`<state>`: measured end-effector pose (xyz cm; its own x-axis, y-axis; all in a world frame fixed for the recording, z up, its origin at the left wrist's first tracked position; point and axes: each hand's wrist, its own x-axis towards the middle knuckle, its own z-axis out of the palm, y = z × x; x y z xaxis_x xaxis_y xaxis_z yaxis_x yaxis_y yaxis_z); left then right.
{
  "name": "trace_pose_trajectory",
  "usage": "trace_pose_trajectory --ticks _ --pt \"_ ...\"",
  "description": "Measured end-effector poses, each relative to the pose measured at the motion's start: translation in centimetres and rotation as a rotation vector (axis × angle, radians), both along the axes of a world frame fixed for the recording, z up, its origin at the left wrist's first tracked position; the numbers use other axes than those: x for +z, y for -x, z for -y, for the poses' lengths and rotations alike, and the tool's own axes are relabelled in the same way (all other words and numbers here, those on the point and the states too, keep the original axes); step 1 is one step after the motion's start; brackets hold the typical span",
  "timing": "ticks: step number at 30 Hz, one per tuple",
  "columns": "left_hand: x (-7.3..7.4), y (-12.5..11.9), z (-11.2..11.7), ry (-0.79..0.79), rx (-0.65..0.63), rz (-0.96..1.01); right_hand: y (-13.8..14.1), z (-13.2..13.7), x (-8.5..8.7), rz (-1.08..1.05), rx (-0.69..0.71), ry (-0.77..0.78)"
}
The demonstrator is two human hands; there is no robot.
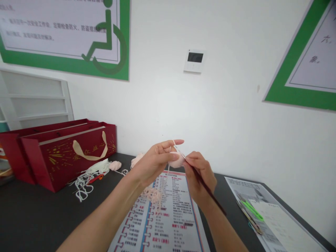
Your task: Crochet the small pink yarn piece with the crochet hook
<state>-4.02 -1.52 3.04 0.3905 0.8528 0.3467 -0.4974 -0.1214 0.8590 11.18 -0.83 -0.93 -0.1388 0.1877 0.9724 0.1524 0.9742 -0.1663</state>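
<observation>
Above the far end of the printed sheet (181,199), your left hand (160,155) has a small pale pink yarn piece (175,161) pinched between thumb and fingers, a narrow grip; the index finger points out over it, a light strand (174,142) crossing it; your right hand (199,171) meets the piece from the other side, its fingers closed around a slim hook with a dark handle (207,189); the hook's thin metal end reaches the piece, but you cannot tell from here whether it sits inside a stitch; the handle slants down past your right wrist, over the sheet's right edge.

Loose pink yarn (152,195) lies on the sheet, near its left side; left of the sheet's far end, a pink yarn bundle (136,159) shows partly behind your left wrist; farther left of the sheet come a small pink wad (115,165), a tangle of white yarn (97,168) and a small orange-red item (96,179), too small to make out; beyond these, well to the sheet's left, two dark red bags (63,162) stand side by side on the black table (52,220); to the sheet's right, apart from it, papers (283,224) lie with a bright green tool (252,209) on them.
</observation>
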Motion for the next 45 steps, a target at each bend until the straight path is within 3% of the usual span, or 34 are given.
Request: trace_pose_trajectory --ticks 3,5,18,22,25,29,36,41,45 --pt "0.0 0.8 -0.7 0.040 -0.042 0.000 -1.0 0.1 1.1 -0.038 0.278 0.339" --pt "0.0 1.1 -0.9 0.032 -0.036 -0.007 -1.8 0.2 1.6 -0.022 0.375 0.443" --pt "0.2 1.7 -1.0 0.091 -0.296 -0.120 -4.9 0.6 3.0 0.076 0.531 0.664" --pt "0.2 1.6 -0.6 0.023 -0.255 -0.213 -4.3 0.5 3.3 -0.012 0.718 0.820" --pt "0.3 1.2 0.1 -0.092 -0.098 -0.299 -3.6 0.7 3.5 -0.103 0.772 0.902" --pt "0.5 0.6 0.9 -0.204 0.123 -0.357 -3.3 1.1 3.4 -0.119 0.594 0.826" --pt "0.5 0.3 1.0 -0.302 0.272 -0.405 -3.5 2.1 3.1 0.032 0.192 0.619" --pt "0.0 -0.1 0.7 -0.497 0.476 -0.497 -2.6 3.2 3.2 0.172 -0.091 0.494" --pt "-0.2 -0.7 1.0 -0.512 0.591 -0.542 -1.5 3.7 3.0 0.246 -0.238 0.342"
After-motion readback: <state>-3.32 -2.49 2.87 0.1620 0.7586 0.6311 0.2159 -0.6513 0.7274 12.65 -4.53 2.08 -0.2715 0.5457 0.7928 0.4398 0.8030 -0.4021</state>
